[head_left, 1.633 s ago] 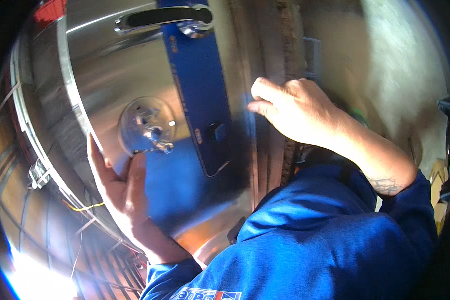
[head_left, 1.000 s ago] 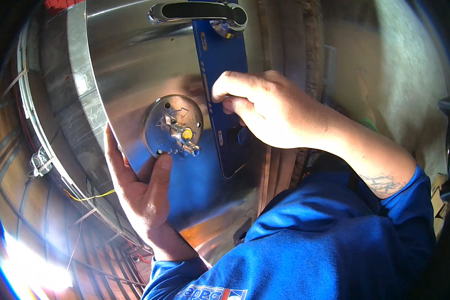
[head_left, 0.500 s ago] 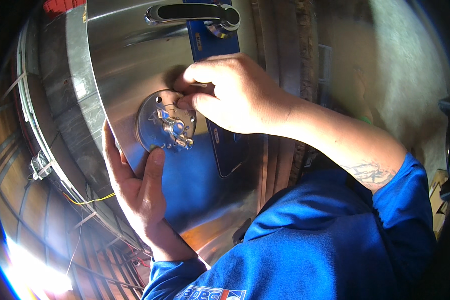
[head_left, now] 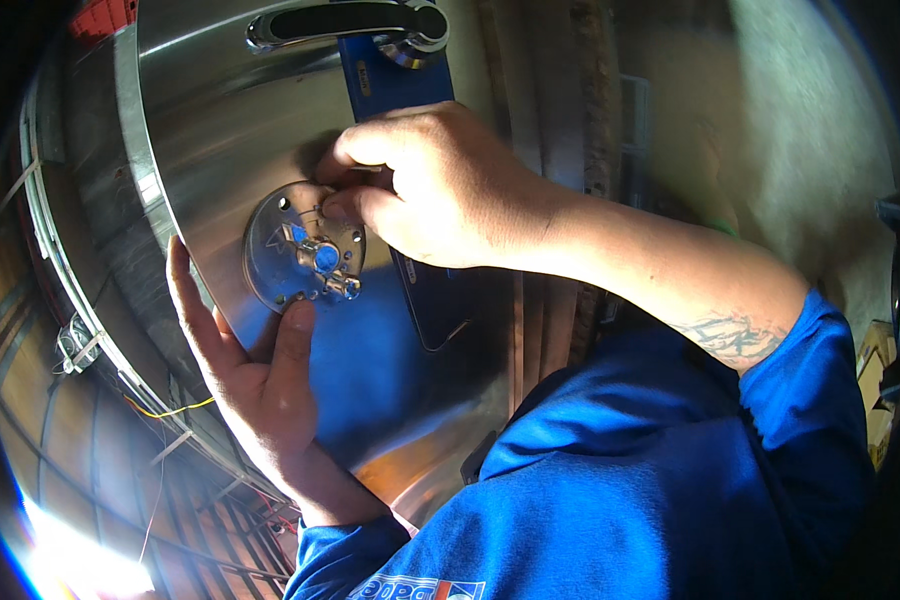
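Watching through the head cam from my end, I've got the disc at about 9 o'clock in view, against the shiny door. A stub sticks out of its face, with a few holes around it.

Left hand has its thumb at the disc's 6 o'clock rim, and the other fingers spread well apart from that, running up to the door's edge at the disc's 9. Right hand comes in from 4 o'clock, thumb and index curled close together at the disc's 1 o'clock. Can't tell if they're clamped on anything, tips are too shaded for me.

Handle sits up at the disc's 12, and the blue plate slants from its 1 to its 4, partly behind the right hand. Yellow wire is down at 8 o'clock.
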{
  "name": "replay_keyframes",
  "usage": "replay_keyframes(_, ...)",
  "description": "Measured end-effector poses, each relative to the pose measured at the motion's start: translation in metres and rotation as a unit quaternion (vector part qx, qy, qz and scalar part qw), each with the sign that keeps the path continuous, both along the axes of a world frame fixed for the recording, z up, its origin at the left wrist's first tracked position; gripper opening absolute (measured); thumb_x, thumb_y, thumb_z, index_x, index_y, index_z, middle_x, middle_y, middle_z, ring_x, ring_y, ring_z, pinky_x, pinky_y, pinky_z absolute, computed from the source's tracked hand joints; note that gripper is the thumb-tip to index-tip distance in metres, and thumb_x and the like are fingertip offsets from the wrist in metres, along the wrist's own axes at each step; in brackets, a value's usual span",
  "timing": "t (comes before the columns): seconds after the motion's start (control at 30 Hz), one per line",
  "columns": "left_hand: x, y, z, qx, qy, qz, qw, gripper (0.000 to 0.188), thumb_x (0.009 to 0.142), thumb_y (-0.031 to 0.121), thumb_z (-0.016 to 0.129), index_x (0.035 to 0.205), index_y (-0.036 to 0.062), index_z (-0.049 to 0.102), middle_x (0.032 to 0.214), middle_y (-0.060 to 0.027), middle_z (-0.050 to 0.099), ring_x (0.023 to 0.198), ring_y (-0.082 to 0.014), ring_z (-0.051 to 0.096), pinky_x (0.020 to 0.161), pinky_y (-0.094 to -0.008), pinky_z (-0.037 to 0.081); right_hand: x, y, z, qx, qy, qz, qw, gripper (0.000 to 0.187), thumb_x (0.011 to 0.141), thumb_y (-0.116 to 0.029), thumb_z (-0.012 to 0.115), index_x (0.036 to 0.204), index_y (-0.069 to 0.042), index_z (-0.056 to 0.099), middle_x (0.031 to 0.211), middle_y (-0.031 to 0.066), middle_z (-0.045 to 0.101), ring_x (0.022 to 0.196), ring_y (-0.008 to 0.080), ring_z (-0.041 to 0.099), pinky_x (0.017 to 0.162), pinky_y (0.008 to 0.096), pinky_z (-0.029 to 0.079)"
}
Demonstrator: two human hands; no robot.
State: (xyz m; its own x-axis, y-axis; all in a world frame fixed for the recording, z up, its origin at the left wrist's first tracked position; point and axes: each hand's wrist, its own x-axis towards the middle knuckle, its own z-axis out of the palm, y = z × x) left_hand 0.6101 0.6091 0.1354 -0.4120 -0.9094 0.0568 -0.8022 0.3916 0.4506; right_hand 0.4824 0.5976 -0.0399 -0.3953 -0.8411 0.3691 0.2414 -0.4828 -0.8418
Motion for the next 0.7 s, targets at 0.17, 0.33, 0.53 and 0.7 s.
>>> replay_keyframes(0.17,-0.0003,-0.0015,0.0026,-0.036,-0.039,-0.021,0.998,0.094,0.085,-0.004,0.072,0.162,0.0134,0.02,0.152,-0.0186,0.042,0.132,-0.0269,0.05,0.104,-0.038,0.049,0.0019,-0.0009,-0.0003,-0.014,-0.021,-0.008,1.0,0.018,0.081,-0.01,0.079,0.095,-0.002,0.073,0.086,0.0157,0.073,0.082,0.0321,0.071,0.074,0.0399,0.056)
replay_keyframes(0.33,0.0002,0.002,0.0016,-0.014,-0.034,-0.02,0.999,0.093,0.086,-0.003,0.071,0.162,0.0131,0.019,0.15,-0.0194,0.044,0.132,-0.0262,0.05,0.105,-0.0376,0.048,0.0016,0.0005,-0.0028,-0.011,-0.01,-0.008,1.0,0.018,0.081,-0.011,0.079,0.095,-0.002,0.073,0.086,0.0149,0.073,0.082,0.0308,0.072,0.074,0.0389,0.056)
replay_keyframes(0.53,-0.0019,0.0059,-0.0006,0.011,-0.001,0.005,1.0,0.09,0.089,-0.005,0.068,0.162,0.012,0.018,0.147,-0.0196,0.047,0.132,-0.0253,0.05,0.108,-0.0377,0.044,0.0009,0.0041,-0.004,0.005,-0.018,0.012,1.0,0.017,0.082,-0.011,0.079,0.094,-0.002,0.072,0.085,0.0144,0.073,0.081,0.0296,0.072,0.073,0.0381,0.056)
replay_keyframes(0.7,-0.0011,0.0055,-0.0016,0.02,0.019,0.0,1.0,0.086,0.092,-0.001,0.068,0.162,0.0101,0.018,0.145,-0.0207,0.05,0.131,-0.0246,0.051,0.109,-0.0368,0.042,0.0012,0.0042,-0.0044,0.005,-0.022,0.015,1.0,0.017,0.082,-0.011,0.079,0.094,-0.001,0.072,0.085,0.0147,0.073,0.081,0.0293,0.072,0.072,0.0378,0.056)
